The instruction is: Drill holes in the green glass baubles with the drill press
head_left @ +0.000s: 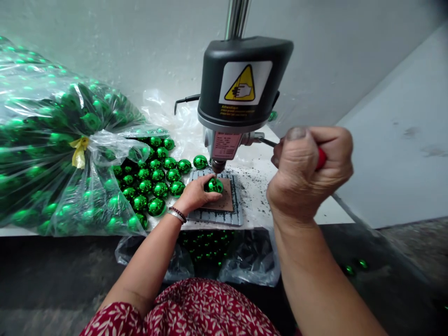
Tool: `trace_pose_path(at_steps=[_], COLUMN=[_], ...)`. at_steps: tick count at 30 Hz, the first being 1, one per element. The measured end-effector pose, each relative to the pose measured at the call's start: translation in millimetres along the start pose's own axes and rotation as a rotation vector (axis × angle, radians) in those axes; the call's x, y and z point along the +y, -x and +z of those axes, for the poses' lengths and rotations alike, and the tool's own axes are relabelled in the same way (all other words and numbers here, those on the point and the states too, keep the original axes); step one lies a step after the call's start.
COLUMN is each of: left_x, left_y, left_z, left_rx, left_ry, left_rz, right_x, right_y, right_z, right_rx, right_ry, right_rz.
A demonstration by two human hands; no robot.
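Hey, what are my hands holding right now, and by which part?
The left hand holds a green ball by its rounded side, under the drill. The right hand is closed around the red grip at the end of the drill's lever.

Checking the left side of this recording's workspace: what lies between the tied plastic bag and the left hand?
Loose shiny green balls, clustered on the white table, lie between the plastic bag and the left hand; the head view shows this.
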State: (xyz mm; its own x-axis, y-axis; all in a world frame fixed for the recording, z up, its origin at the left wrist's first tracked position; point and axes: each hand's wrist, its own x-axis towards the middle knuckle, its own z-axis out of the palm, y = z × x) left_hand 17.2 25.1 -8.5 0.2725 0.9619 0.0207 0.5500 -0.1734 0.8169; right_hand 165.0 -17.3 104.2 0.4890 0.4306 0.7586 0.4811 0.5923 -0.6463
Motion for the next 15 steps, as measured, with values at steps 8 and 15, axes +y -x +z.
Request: trace_pose_path(at_steps=[8,15], left_x=[-2.6,-2.8], left_y=[2.2,3.8], left_z=[0.3,1.6], left_rx=[0.001,0.021], left_ry=[-0.06,-0.091], left_rz=[0.018,-0.003], right_x=[18.2,21.7], right_y=[12.1,20.5], right_z=[-4.2,-9.1], right_rx=[0.009,-0.035], right_ry=[-0.021,-0.062], right_rz=[-0.034,0.015])
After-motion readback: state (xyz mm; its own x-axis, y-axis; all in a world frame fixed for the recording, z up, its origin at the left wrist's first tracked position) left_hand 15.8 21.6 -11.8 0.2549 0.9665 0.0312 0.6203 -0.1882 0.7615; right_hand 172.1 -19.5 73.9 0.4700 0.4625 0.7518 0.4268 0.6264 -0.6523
